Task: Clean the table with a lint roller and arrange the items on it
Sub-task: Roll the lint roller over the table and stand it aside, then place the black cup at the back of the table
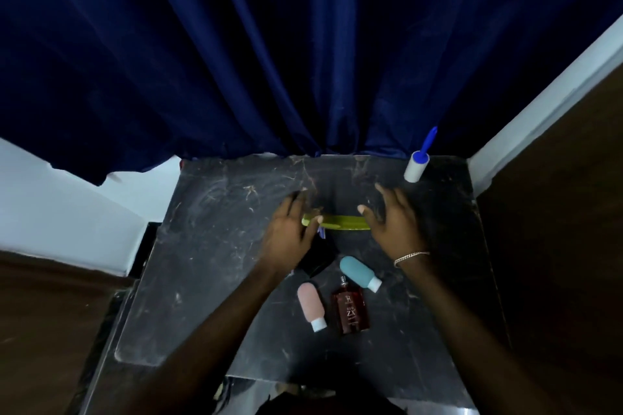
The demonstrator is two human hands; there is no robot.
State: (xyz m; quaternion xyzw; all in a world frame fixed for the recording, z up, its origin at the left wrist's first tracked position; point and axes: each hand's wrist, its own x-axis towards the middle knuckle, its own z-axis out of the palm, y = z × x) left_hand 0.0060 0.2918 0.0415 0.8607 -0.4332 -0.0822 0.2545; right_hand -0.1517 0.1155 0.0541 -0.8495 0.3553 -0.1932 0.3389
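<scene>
A green comb [340, 223] lies across the middle of the dark marble table [209, 246]. My left hand [290, 232] rests on its left end, thumb on top. My right hand [391, 219] hovers at its right end with fingers spread, thumb near the comb. A black wallet-like item [320, 258] lies partly under my left hand. Nearer me lie a teal bottle [359, 272], a pink bottle [312, 306] and a dark red perfume bottle [350, 312]. The lint roller [418, 163], white roll with blue handle, stands at the far right corner.
Hairs and dust streak the tabletop, mostly at the far side. A dark blue curtain [269, 61] hangs behind the table's far edge. White wall and brown panels flank the table on both sides.
</scene>
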